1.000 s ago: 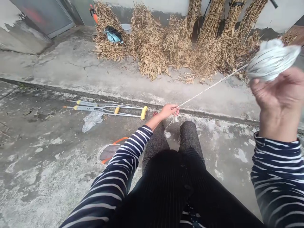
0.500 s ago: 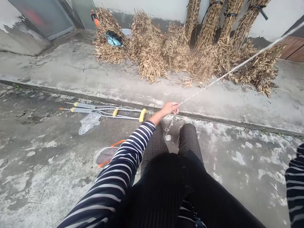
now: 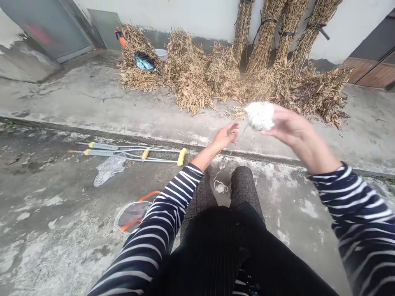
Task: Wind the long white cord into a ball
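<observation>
Bundles of dried stalks (image 3: 193, 78) line a pale wall (image 3: 185, 16) beyond the right grip (image 3: 288, 125), whose fingers are closed around one side of a wound ball of white twine (image 3: 258, 116). Just to its left, the left grip (image 3: 224, 137) is partly open, fingers parted and loosely bent; I cannot tell whether a strand touches them. Nearer the body than the left grip, a small twine clump (image 3: 220, 188) lies on the concrete between the trouser legs (image 3: 202, 195). Left of that grip lie yellow-padded crutches (image 3: 145, 154) and a clear plastic bag (image 3: 108, 168).
</observation>
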`<state>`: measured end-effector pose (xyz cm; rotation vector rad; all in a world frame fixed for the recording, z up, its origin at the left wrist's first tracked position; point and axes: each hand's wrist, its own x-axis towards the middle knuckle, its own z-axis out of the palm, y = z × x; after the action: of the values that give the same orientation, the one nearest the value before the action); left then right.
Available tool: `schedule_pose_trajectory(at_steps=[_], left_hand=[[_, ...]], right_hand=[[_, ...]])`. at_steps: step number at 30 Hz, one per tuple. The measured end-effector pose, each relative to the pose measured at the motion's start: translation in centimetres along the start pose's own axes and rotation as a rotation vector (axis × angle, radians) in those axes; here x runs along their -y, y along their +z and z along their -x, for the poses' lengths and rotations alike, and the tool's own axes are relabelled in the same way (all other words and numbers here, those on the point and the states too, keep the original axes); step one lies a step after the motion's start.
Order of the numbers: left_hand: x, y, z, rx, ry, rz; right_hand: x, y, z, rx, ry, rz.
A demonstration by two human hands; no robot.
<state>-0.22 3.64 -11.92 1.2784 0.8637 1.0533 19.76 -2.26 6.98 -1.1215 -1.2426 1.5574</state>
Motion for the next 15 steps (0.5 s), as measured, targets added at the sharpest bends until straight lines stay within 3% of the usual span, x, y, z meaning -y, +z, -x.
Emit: schedule_pose_trajectory(at_steps=[3, 6, 9, 15], left_hand=[[-2.7, 2.1, 0.2, 0.086, 0.074, 0.171], [-3.5, 2.7, 1.0, 0.074, 0.053, 0.195], [-2.7, 2.2, 1.9, 0.063, 0.015, 0.125], [1.3, 1.2, 3.9, 0.050, -0.188, 0.098]], right_hand=[[-3.9, 0.9, -1.8, 0.040, 0.115, -0.119], [-5.8, 0.1, -2.5, 0.115, 0.152, -0.158], [-6.5, -1.3, -2.2, 0.115, 0.173, -0.172], [-8.3, -2.4, -1.1, -0.145, 0.074, -0.315]])
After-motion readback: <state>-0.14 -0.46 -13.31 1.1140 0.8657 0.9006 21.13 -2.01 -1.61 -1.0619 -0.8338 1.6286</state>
